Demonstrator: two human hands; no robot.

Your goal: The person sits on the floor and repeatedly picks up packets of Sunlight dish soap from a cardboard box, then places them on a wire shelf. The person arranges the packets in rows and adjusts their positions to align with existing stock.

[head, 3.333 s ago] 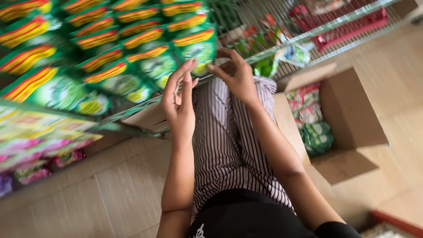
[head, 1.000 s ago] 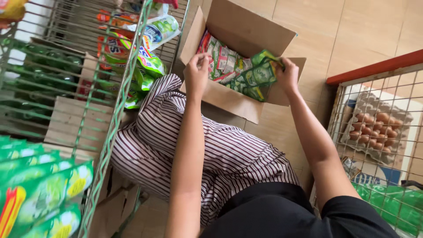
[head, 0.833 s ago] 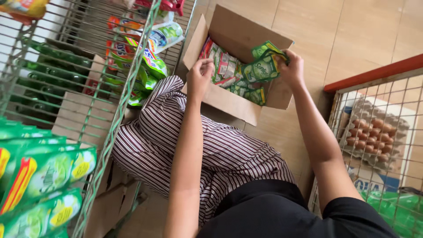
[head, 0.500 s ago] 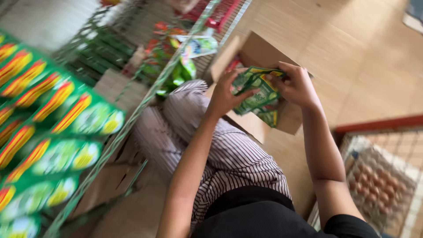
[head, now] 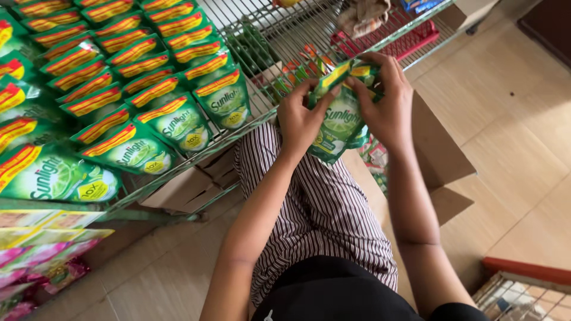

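In the head view, a small stack of green pouches (head: 341,116) with yellow and red tops is held up between both hands, just above the striped trouser leg (head: 321,208) and beside the front edge of the wire shelf (head: 250,122). The left hand (head: 301,116) is closed on the stack's left side, with the thumb laid over its front and the fingers curled behind it. The right hand (head: 386,101) is closed on the stack's top and right side, its fingers bent over the upper edge; the fingertips of the two hands nearly meet at the top of the stack. How many pouches are gripped cannot be told. Rows of like green pouches (head: 119,101) are seen on the wire shelf, overlapping one another and reaching from its left edge to near its front edge, where the last one (head: 226,98) lies well to the left of the left hand. The back part of the shelf is bare wire. An open cardboard box (head: 440,154) is seen on the tiled floor (head: 523,137) under and to the right of the right forearm, with a few more packets (head: 376,156) visible inside it. Flat cardboard (head: 178,187) is seen beneath the shelf's front edge.
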